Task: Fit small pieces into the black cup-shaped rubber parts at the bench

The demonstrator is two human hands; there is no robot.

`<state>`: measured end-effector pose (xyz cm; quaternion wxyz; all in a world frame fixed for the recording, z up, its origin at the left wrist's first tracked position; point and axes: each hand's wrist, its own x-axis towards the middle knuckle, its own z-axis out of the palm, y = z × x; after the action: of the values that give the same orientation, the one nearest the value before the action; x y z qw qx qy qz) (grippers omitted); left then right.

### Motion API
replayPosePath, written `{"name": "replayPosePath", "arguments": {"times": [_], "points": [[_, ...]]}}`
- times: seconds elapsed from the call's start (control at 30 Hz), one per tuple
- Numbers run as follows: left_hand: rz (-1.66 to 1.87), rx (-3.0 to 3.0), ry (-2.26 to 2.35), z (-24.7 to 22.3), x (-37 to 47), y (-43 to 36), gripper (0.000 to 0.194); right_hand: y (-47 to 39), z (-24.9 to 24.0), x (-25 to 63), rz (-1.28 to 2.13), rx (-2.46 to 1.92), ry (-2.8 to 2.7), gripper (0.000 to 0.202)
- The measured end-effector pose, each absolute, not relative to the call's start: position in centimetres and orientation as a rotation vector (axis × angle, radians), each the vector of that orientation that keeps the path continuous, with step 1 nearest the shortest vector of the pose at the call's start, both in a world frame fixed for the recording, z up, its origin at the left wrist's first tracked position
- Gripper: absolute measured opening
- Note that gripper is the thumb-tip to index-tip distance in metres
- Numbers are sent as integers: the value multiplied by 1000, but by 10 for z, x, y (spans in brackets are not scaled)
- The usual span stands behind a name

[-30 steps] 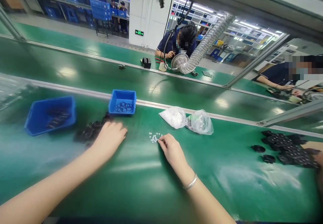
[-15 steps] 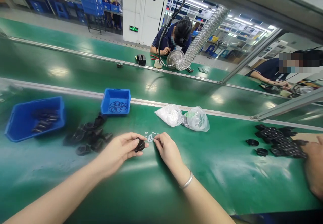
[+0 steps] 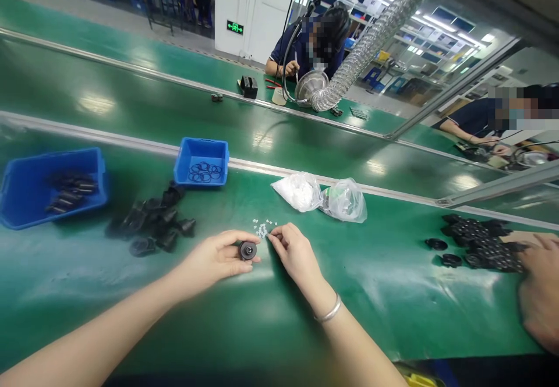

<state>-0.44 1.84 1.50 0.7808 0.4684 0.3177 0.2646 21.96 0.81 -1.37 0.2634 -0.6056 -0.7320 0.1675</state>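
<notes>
Between the thumb and fingers of my left hand (image 3: 220,254) is a round black plastic part (image 3: 248,251), its end with a small central hole turned toward me. My right hand (image 3: 293,248) is closed in a pinch at the edge of a scatter of small white pieces (image 3: 262,230) on the green table (image 3: 271,317). Whatever lies between those fingertips is too small to make out. Left of my left hand lies a heap of black cup-like parts (image 3: 151,224).
A blue bin (image 3: 102,186) holds dark cylinders; a smaller blue bin (image 3: 178,171) holds black rings. Two plastic bags (image 3: 299,192) lie ahead. At right, another person's hand (image 3: 541,282) is beside piled black parts (image 3: 484,244). Co-workers (image 3: 318,41) sit across the bench.
My left hand has turned the black part so its holed end faces me. My right hand stays pinched by the white pieces. The camera view has tilted slightly downward.
</notes>
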Motion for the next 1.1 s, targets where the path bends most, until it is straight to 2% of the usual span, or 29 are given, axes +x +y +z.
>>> {"name": "replayPosePath", "arguments": {"times": [0.1,0.23,0.53,0.77,0.93,1.1], "points": [[559,984,730,14,-5,20,42,8,-14,220,435,-1625,-2001,9],[585,989,803,13,-5,19,28,8,-12,221,450,-1612,-2020,9],[460,1056,851,11,-4,12,25,3,-6,223,478,-1607,-2078,12],[476,1040,794,10,1,9,40,4,-6,223,547,-1606,-1992,13],[527,859,794,14,3,5,39,-12,11,216,859,-1573,-1672,15],[552,778,730,7,8,2,36,-37,15,193,796,-1487,-1664,14]]}}
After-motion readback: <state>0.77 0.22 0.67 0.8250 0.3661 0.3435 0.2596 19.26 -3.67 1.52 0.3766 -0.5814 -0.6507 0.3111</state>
